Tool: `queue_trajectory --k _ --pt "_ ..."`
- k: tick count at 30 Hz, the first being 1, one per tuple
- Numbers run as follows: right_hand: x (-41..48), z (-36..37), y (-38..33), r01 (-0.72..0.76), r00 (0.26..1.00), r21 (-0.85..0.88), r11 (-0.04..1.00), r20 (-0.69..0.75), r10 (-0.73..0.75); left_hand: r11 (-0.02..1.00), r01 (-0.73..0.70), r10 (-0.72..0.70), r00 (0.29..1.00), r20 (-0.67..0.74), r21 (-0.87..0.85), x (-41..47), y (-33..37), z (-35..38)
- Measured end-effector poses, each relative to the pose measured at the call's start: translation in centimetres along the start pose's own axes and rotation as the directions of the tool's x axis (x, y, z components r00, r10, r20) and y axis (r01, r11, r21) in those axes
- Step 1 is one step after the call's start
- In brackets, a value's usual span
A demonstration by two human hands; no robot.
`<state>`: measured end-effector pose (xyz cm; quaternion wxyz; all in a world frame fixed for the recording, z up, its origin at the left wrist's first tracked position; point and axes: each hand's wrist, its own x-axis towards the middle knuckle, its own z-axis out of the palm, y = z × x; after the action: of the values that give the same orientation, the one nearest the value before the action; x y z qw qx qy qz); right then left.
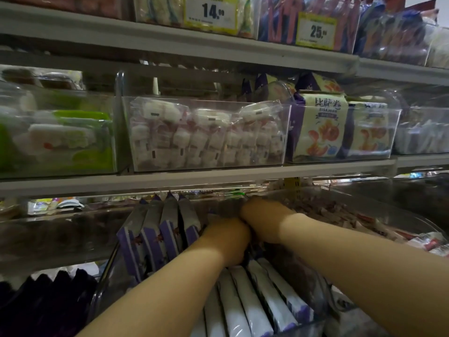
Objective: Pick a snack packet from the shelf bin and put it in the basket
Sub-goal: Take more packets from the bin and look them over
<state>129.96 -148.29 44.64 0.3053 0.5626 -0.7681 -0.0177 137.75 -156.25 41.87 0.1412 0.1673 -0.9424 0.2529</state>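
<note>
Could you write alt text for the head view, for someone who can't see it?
A person's left hand and right hand reach into a clear bin of upright purple-and-white packets. Above, more bins hold snacks under yellow price tags.

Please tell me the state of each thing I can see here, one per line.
shelf bin, clear, holding packets
purple packets, upright, packed side by side
left hand, inside the shelf bin, fingers hidden
right hand, inside the shelf bin, fingers hidden
cream packets, upright, one level up
</note>
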Motion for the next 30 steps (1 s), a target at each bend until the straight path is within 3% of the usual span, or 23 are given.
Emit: queue_trajectory --k 4,7,11,15,21,25,30 --pt "0.0 0.2 -0.9 -0.022 0.997 -0.065 0.998 -0.073 0.017 0.991 0.040 -0.051 0.995 -0.088 -0.124 -1.1 -0.8 0.2" --pt "-0.3 0.5 -1.0 -0.011 0.995 -0.088 0.996 -0.097 0.002 0.980 0.039 -0.051 0.997 -0.057 -0.195 -1.9 -0.9 0.1" --pt "-1.3 0.1 -0.9 0.037 0.997 -0.111 0.993 0.072 -0.029 0.967 0.097 -0.093 0.995 0.029 -0.235 -2.3 -0.6 0.2" --pt "-2.6 -0.5 -0.8 0.128 0.961 -0.263 0.956 0.271 -0.055 0.958 0.132 -0.110 0.989 0.099 -0.255 -1.8 -0.4 0.3" --pt "-3.5 -1.1 -1.0 0.170 0.930 -0.345 0.923 0.365 -0.035 0.935 0.112 -0.044 0.978 0.203 -0.338 -1.4 -1.6 0.0" --pt "-4.5 -1.2 -0.8 0.157 0.940 -0.209 0.965 0.332 -0.081 0.963 0.081 -0.014 0.968 0.249 -0.259 -1.5 -0.9 1.1" --pt "-6.9 -0.3 0.1 0.116 0.966 0.002 0.993 0.231 -0.114 0.943 0.130 -0.048 0.964 0.261 -0.307 -1.7 -0.1 2.4"
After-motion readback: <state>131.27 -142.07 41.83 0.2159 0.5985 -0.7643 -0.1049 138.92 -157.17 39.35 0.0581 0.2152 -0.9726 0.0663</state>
